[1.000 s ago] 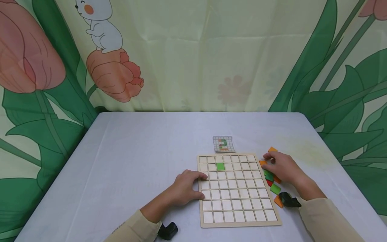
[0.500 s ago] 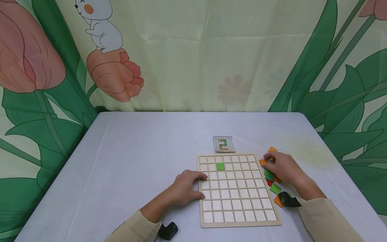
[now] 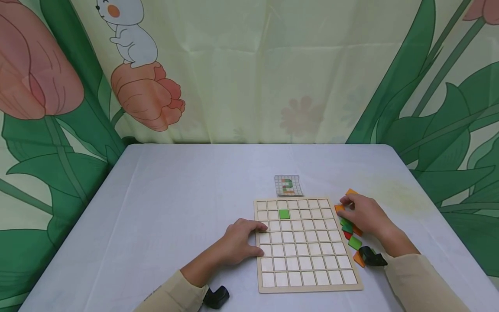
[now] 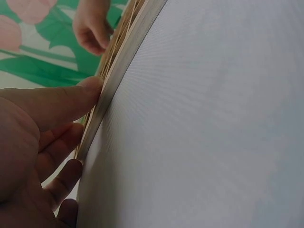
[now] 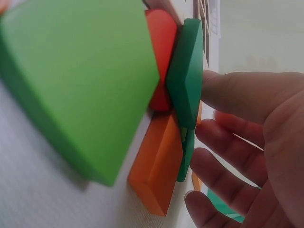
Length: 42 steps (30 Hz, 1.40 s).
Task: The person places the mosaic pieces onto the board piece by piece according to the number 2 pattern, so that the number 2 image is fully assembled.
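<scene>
A wooden grid board [image 3: 308, 288] lies flat on the table, with one green square tile [image 3: 284, 214] in its second row. My left hand [image 3: 239, 242] rests at the board's left edge, thumb and index finger apart on the frame. In the left wrist view, the thumb [image 4: 71, 102] touches the board's rim [image 4: 111, 88]. Beyond the board's right edge, my right hand [image 3: 366, 216] hovers over loose tiles, thumb by an orange tile [image 3: 339, 209]. Its loosely bent fingers sit beside a dark green tile [image 5: 186, 76] in the right wrist view; no tile is visibly pinched.
A small printed pattern card [image 3: 288, 186] lies just behind the board. Beside the right forearm are a light green tile [image 3: 355, 243], a red tile [image 3: 348, 235] and an orange tile [image 3: 359, 260]. Black wrist devices [image 3: 216, 297] hang under both cuffs.
</scene>
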{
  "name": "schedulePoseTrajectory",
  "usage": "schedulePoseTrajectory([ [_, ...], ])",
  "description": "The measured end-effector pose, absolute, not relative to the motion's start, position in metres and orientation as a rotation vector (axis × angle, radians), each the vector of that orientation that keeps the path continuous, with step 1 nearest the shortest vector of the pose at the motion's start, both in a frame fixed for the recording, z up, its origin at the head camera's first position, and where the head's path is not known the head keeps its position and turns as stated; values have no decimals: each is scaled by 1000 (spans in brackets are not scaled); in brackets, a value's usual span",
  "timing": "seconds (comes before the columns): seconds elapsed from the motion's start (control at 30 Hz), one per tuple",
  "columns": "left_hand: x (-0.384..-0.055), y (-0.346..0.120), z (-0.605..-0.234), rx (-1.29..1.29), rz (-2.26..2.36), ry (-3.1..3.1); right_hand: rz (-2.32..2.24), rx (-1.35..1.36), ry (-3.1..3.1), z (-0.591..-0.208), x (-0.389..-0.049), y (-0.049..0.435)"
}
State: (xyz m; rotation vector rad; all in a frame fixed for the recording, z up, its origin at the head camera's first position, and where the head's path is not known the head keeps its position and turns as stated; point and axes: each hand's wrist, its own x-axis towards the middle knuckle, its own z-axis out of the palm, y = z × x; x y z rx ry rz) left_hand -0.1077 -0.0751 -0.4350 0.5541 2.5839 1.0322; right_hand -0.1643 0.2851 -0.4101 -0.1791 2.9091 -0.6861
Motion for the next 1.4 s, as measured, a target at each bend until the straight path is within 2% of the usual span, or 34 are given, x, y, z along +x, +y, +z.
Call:
schedulePoseTrajectory([
  [0.6, -107, -75, -435, 547, 1026, 2590, -648, -213, 2919, -411, -166, 285],
  [1.4, -107, -75, -436, 556, 1004, 2599, -707, -124, 2938, -403, -162, 279],
])
